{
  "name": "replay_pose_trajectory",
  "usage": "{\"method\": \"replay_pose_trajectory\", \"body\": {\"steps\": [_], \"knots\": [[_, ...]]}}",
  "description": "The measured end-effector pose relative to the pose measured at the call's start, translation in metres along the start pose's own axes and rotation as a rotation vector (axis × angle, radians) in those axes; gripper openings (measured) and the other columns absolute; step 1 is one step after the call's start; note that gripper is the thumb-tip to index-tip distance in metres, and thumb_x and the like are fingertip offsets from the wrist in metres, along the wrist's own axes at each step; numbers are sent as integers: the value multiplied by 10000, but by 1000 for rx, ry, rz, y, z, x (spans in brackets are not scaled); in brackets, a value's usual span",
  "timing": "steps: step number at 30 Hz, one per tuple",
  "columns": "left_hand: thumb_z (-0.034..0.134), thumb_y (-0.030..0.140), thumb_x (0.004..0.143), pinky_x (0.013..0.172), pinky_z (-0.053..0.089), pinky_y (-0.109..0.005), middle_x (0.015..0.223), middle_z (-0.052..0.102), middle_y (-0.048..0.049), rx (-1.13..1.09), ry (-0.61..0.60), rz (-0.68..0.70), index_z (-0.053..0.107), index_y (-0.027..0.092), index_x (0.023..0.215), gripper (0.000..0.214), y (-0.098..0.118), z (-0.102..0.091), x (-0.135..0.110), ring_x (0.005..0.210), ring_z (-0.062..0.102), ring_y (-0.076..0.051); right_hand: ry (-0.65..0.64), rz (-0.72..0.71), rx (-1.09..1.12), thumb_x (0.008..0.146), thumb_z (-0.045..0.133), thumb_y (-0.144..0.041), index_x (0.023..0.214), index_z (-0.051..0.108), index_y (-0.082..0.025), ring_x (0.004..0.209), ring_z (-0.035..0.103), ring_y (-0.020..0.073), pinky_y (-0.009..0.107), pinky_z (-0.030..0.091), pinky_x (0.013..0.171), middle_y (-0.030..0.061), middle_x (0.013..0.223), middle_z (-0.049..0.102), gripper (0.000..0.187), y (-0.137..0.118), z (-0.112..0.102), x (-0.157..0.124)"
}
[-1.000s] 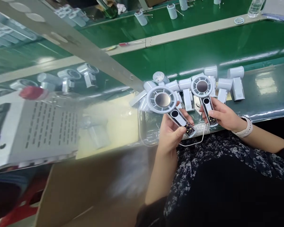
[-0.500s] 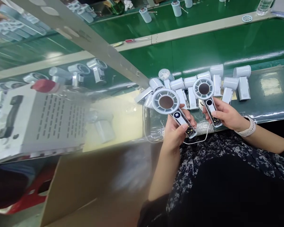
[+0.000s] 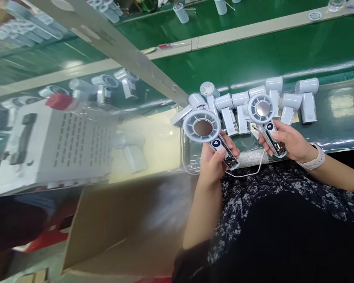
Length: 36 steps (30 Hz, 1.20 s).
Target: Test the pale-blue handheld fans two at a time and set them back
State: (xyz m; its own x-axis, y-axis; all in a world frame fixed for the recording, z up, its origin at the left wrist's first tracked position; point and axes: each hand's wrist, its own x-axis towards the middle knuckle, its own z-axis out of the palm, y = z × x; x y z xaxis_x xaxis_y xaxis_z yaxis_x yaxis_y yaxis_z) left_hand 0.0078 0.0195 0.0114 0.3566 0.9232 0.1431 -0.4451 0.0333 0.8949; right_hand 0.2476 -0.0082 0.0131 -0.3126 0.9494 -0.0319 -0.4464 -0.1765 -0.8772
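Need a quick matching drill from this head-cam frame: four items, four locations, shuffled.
Items:
1. fan in right hand
2. watch
3. bottle
4. box

Locations:
A. right wrist
B. lower left, below the near bench
C. held above the near bench
D. far bench, top right

Pairs: 1-C, 2-A, 3-D, 4-B
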Motion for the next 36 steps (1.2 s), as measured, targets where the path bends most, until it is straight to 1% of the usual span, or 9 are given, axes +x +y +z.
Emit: {"method": "replay_pose_trajectory", "body": {"steps": [5,9,13,17,21,24,29,32,36], "knots": [[874,496,827,597,552,-262,858,625,19,86,66,21,612,241,1210,529,6,-6,-2,647,623,-126,-38,-2,69,971,791,-446,1118,639,-169,767,695,157,269,619,608,82,1026,730,348,-5,0,2],[865,493,839,576,530,-262,851,625,24,80,59,1,603,245,1198,509,5,-5,-2,616,613,-119,-37,27,103,956,797,-457,1125,627,-166,735,693,155,279,620,595,86,1020,735,377,-3,0,5],[856,477,835,551,513,-267,814,618,32,57,46,-14,607,243,1143,460,4,-2,-1,590,603,-120,-41,-14,59,988,744,-420,1096,621,-168,727,683,149,288,613,607,75,1006,714,300,2,0,4],[844,469,857,544,536,-269,817,624,31,68,6,-2,611,238,1118,419,2,1,0,595,617,-122,-34,-61,24,1005,717,-425,1079,595,-195,743,676,157,293,604,606,76,1022,716,271,6,-1,1],[814,431,906,586,590,-281,845,639,27,86,19,24,607,241,1138,364,-3,3,3,625,669,-130,17,-47,25,982,735,-453,1082,621,-198,749,655,156,303,611,639,75,1024,704,297,4,-3,0],[858,441,862,640,629,-305,909,646,10,32,8,0,607,243,1191,458,-7,2,3,694,694,-144,26,-5,3,930,787,-437,1112,637,-214,789,652,170,334,638,708,76,1072,693,325,3,-6,0],[905,328,819,685,631,-307,936,656,10,26,8,-27,587,255,1179,486,-7,0,-2,735,707,-147,42,-27,3,908,811,-356,1150,626,-218,825,658,163,310,634,699,66,1113,680,335,5,-6,2],[907,356,820,683,627,-315,946,662,12,27,28,-51,576,256,1186,503,-6,-2,-3,727,707,-146,36,-45,2,895,818,-341,1183,611,-216,846,673,174,313,638,706,68,1111,686,376,6,-4,4],[946,395,774,674,626,-303,923,671,29,83,98,-59,558,246,1146,557,-9,-5,-2,696,709,-135,81,-42,6,864,850,-343,1188,591,-215,828,683,173,301,635,687,64,1079,706,434,7,-2,6]]}}
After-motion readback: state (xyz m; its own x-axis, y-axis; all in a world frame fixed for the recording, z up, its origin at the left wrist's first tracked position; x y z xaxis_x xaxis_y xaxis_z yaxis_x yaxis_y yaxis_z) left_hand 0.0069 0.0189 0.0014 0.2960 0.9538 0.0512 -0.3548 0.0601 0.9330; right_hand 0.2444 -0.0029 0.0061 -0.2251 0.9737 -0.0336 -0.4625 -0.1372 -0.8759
